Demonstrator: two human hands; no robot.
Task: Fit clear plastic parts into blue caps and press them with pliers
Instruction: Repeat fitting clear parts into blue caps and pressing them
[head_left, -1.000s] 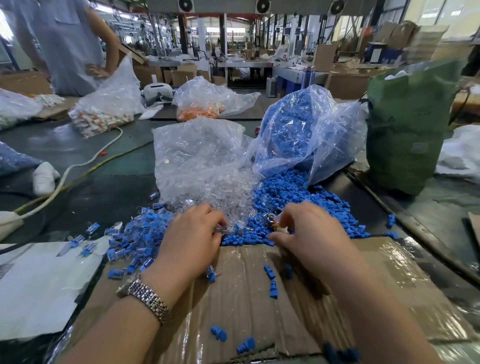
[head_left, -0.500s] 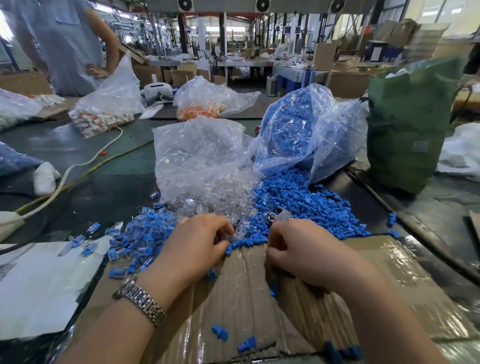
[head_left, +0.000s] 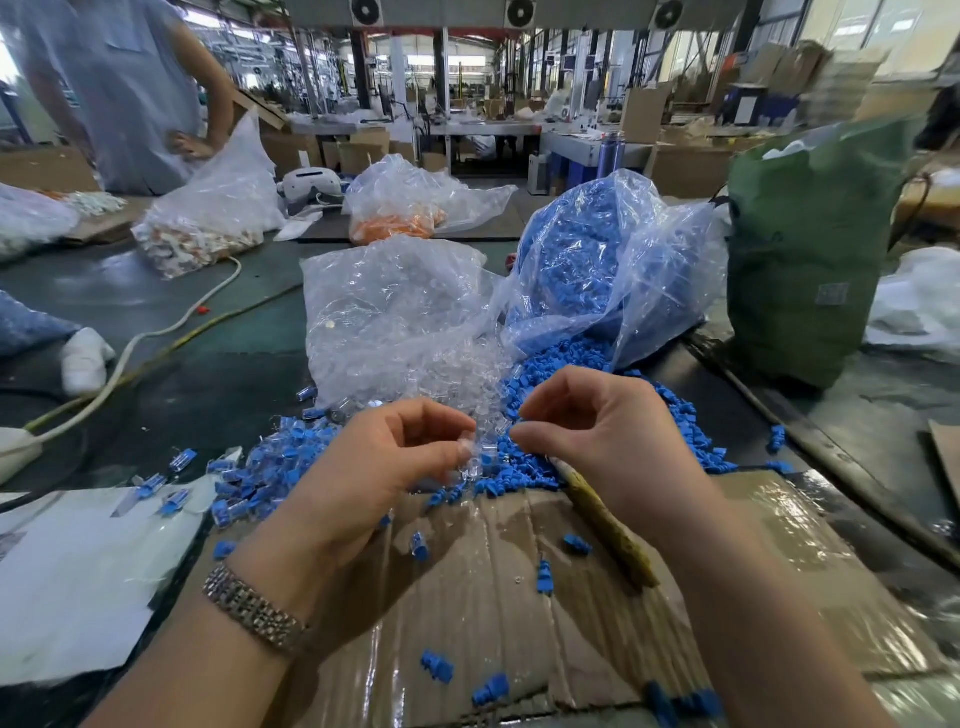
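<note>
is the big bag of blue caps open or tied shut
Open. The clear bag of blue caps lies on its side, mouth toward the person, and loose caps spill out onto the table.

Your left hand: reaching forward from the lower left, wrist straight, fingers curling, thumb and forefinger pinching together. Your right hand: reaching in from the lower right, knuckles up, fingertips curling inward toward the left hand's.
</note>
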